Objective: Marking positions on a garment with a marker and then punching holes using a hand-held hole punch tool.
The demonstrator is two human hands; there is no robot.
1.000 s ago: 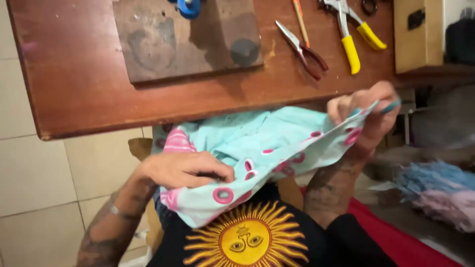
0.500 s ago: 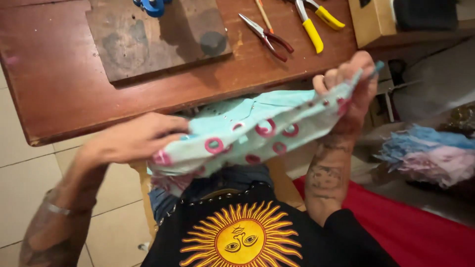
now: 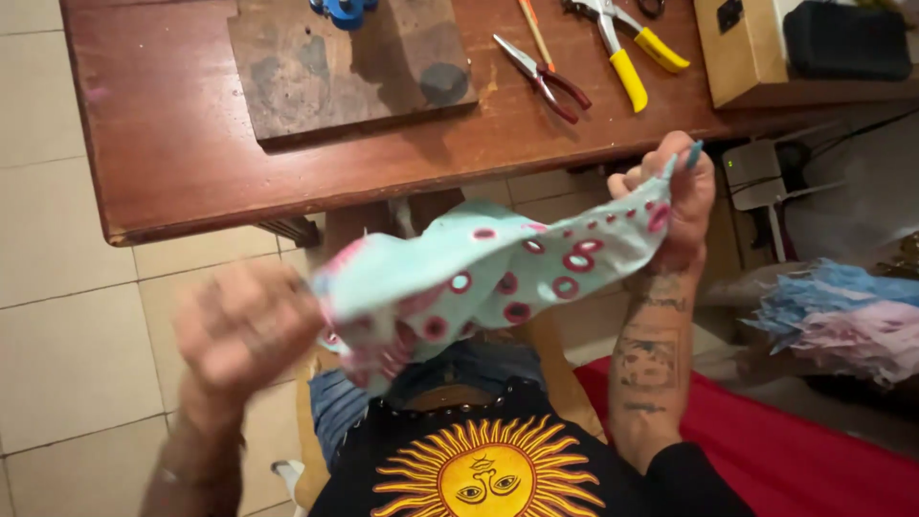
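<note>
Two hands stretch the turquoise cloth (image 3: 498,278): left hand (image 3: 244,330), blurred, has swung outward gripping one end; right hand (image 3: 675,191) keeps pinching the other, pulling it taut below the counter (image 3: 172,163).

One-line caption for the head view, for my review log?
Left hand and right hand stretch a light-blue cloth with pink rings below a reddish wooden table bearing yellow-handled pliers.

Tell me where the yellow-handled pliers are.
Head view, upper right: the yellow-handled pliers lie on the wooden table, just right of the red-handled pliers.
</note>
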